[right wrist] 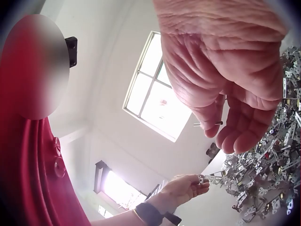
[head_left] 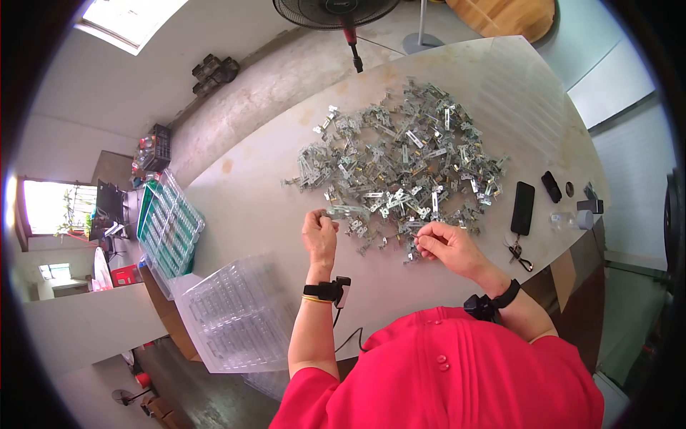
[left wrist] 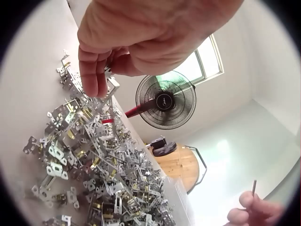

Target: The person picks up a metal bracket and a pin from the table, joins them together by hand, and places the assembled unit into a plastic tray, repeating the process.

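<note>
My left hand [head_left: 319,237] is at the near left edge of a wide pile of small metal brackets [head_left: 421,154] spread over the table. Its fingers and thumb pinch one metal bracket [left wrist: 113,87], partly hidden behind the fingers, and the bracket's end points toward the pile. Over the pile's near edge is my right hand [head_left: 451,248], with a thin metal pin [left wrist: 254,187] between thumb and fingertips. Seen from the right wrist, the pin [right wrist: 218,123] sticks out past the thumb. The two hands are apart.
Clear plastic trays [head_left: 239,314] lie stacked at the table's left edge, with a green crate [head_left: 153,229] beyond. On the right are a black phone [head_left: 523,207], keys [head_left: 519,255] and a small clear bottle [head_left: 564,220]. A fan [head_left: 336,11] stands past the far edge.
</note>
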Demonstrator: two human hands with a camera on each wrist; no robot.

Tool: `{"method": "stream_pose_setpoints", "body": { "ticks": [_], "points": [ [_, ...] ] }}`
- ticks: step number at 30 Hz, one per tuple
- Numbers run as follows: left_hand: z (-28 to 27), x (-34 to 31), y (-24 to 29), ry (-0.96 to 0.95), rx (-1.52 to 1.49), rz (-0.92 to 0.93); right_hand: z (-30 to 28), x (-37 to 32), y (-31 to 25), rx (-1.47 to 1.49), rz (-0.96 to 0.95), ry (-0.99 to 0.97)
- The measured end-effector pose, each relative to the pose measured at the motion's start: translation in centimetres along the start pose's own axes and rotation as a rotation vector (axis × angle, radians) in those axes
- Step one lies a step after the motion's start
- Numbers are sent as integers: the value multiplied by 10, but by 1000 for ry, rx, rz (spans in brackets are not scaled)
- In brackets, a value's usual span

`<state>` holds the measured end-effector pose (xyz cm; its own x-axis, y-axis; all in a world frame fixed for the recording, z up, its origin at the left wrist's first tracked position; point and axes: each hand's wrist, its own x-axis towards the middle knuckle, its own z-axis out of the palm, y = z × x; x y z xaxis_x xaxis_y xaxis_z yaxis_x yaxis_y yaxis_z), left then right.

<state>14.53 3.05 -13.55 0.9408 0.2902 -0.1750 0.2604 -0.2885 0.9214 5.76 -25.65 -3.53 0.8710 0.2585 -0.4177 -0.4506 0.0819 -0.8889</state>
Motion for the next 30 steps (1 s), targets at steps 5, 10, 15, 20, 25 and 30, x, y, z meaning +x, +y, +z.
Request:
{"method": "stream_pose_setpoints", "body": {
  "ticks": [5, 10, 15, 20, 25, 30],
  "points": [
    [8, -24, -22, -189, -152, -187, 11, -9, 8, -3, -19, -6],
    [15, -31, -44, -195, -110, -307, 17, -18, 11, -59, -42, -16],
    [16, -45, -36, -284, -378, -503, 16, -20, 20, -158, -109, 39],
    [12, -59, -23, -323, -505, -532, 15, -16, 34, -228, -101, 105],
    [15, -61, -30, -253, -481, -611, 19, -13, 40, -222, -175, 107],
    [17, -63, -46, -367, -762, -854, 18, -15, 40, -226, -176, 106]
  ]
}}
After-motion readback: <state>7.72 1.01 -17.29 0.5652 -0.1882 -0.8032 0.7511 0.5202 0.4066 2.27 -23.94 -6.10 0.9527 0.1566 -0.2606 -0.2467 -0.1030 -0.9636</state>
